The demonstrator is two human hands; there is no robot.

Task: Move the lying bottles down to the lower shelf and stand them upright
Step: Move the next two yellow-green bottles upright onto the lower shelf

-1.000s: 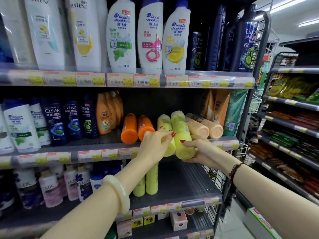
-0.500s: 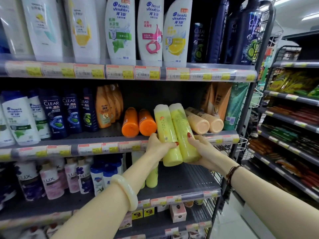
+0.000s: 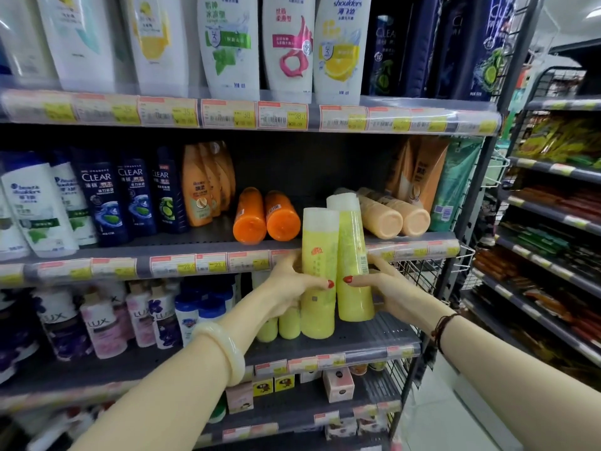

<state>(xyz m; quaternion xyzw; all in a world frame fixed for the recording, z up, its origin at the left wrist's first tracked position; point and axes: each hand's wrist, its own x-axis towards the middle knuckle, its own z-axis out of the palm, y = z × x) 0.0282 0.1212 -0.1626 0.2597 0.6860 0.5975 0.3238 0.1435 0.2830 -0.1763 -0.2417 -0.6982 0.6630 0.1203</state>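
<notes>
Shop aisle, grey metal shelving with price-tag strips along each edge; a second rack of packets stands off to the right. Top shelf: white head & shoulders bottles (image 3: 286,43) and dark CLEAR ones. Middle shelf (image 3: 208,242): upright CLEAR bottles (image 3: 133,196), two orange bottles (image 3: 265,216) lying with bases toward the camera, two peach bottles (image 3: 395,218) lying the same way. Lower shelf (image 3: 374,336): LUX bottles (image 3: 102,323) at left, a few small yellow-green bottles standing behind the hands.

Left hand (image 3: 287,286) has its fingers wrapped round the left yellow-green bottle (image 3: 318,278); right hand (image 3: 387,289) has its fingers wrapped round the right yellow-green bottle (image 3: 353,262). Both bottles are held side by side, touching, in front of the middle shelf's edge, long axes near vertical, pale caps up, bases down at the lower shelf's level. Whether the bases touch the shelf cannot be told. Small red logo on the left bottle, unreadable. Pale bangle (image 3: 227,353) on left wrist, dark cord on right.
</notes>
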